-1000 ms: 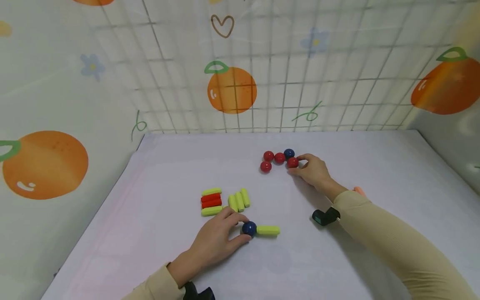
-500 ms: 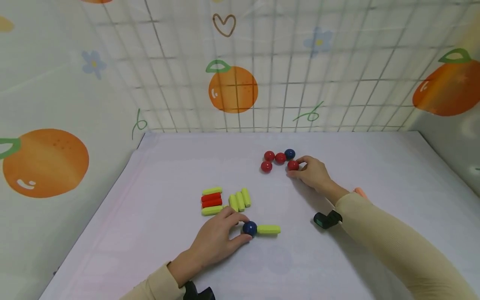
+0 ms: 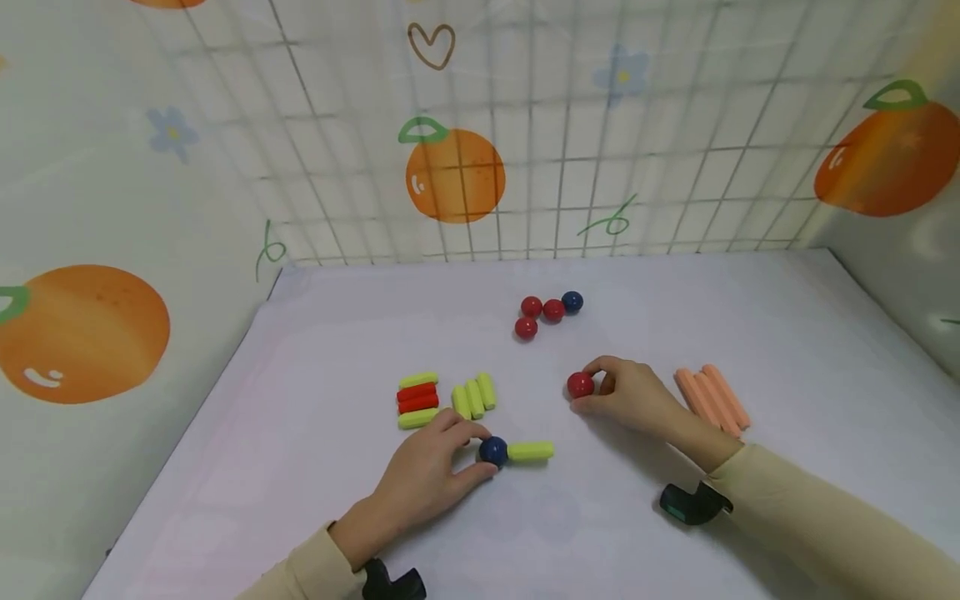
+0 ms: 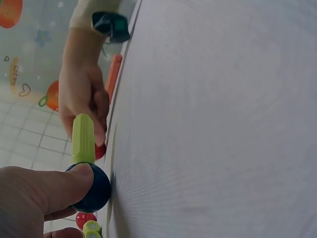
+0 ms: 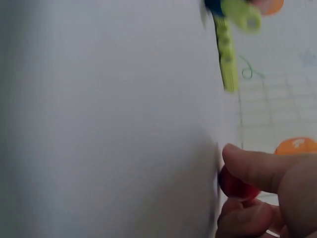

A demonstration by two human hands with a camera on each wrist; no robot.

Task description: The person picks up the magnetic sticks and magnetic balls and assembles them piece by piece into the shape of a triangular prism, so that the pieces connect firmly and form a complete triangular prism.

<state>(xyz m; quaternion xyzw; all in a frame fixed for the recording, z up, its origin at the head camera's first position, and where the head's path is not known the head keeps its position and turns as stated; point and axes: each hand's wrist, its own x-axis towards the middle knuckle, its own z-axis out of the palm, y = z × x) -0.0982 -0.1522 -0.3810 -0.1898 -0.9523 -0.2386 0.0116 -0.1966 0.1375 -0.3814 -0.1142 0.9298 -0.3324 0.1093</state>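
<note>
At a white bench (image 3: 315, 358), a person's left hand (image 3: 426, 471) pinches a dark blue ball (image 3: 492, 451) in its fingers (image 3: 469, 429), a yellow-green stick (image 3: 531, 451) extending from the ball's side. The right hand (image 3: 637, 400) grips a red ball (image 3: 581, 384), left of a row of salmon sticks (image 3: 715, 401) and nearer the camera than a cluster of four balls (image 3: 553, 311).

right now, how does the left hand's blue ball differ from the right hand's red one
The blue ball touches a yellow-green stick; the red ball touches none. The blue ball appears lower in the head view, the red ball higher. Both are glossy and pinched.
</note>
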